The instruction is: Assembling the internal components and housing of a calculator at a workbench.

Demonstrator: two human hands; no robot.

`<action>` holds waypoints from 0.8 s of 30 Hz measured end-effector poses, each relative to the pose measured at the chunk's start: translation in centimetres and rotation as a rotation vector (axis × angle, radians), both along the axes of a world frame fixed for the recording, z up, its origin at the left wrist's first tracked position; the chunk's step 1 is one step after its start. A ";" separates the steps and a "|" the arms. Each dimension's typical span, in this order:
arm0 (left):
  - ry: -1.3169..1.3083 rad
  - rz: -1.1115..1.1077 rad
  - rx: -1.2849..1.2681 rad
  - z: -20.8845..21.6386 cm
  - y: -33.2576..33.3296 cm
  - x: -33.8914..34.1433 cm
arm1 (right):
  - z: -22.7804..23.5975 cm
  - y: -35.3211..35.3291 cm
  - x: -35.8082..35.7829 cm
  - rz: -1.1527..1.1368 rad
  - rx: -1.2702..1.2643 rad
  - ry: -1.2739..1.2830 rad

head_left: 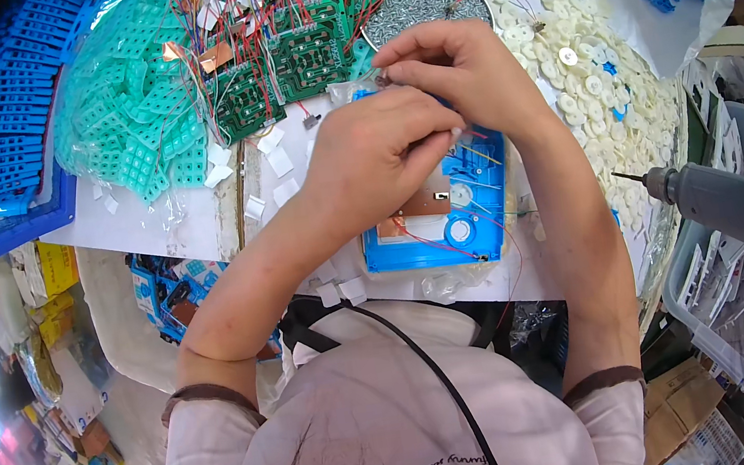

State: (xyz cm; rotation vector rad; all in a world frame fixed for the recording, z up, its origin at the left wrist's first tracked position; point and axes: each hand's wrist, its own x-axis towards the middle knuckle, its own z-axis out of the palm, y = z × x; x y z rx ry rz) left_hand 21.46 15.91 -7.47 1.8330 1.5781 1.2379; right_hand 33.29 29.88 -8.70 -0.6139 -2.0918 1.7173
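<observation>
A blue plastic case (497, 241) lies open in front of me. It holds a brown circuit board (425, 203), a round white part (458, 232) and thin red wires. Over the upper part of the case is my left hand (379, 146), closed, with thumb and fingertips pinched beside a red wire; what they hold is too small to make out. My right hand (463, 67) arches across the case's far edge, finger and thumb drawn together near a small dark bit. Its grip is partly hidden, so I cannot tell what is in it.
Green circuit boards (309, 56) with wires, mint-green rubber keypads (135, 133) and a bowl of screws (422, 11) sit at the back. White plastic discs (600, 96) are heaped right, near an electric screwdriver (719, 198). Blue plastic parts (5, 94) are stacked far left.
</observation>
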 end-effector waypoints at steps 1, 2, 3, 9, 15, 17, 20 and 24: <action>-0.019 0.006 -0.018 -0.2 0.2 0.4 | -0.1 0.1 -0.2 -0.001 0.009 0.006; -0.039 0.010 -0.036 -0.3 0.4 0.7 | 0.1 0.1 -0.1 -0.069 0.059 0.009; -0.051 0.010 -0.058 -0.2 0.7 0.7 | 0.5 0.0 0.1 -0.138 0.109 0.012; -0.047 -0.017 -0.107 -0.4 2.2 0.0 | 1.5 -2.3 4.8 -0.325 0.133 0.095; -0.021 0.002 -0.088 0.0 2.7 -0.2 | 2.0 -3.4 6.8 -0.358 -0.130 -0.044; 0.042 0.054 -0.018 0.2 2.7 -0.4 | 2.2 -2.8 7.2 -0.317 -0.270 -0.087; 0.123 0.130 0.036 0.1 2.4 -1.1 | 2.7 -2.0 7.2 -0.217 -0.470 -0.105; -0.274 0.166 -0.209 0.5 1.9 -0.8 | 3.5 -2.4 6.4 -0.106 -0.639 -0.178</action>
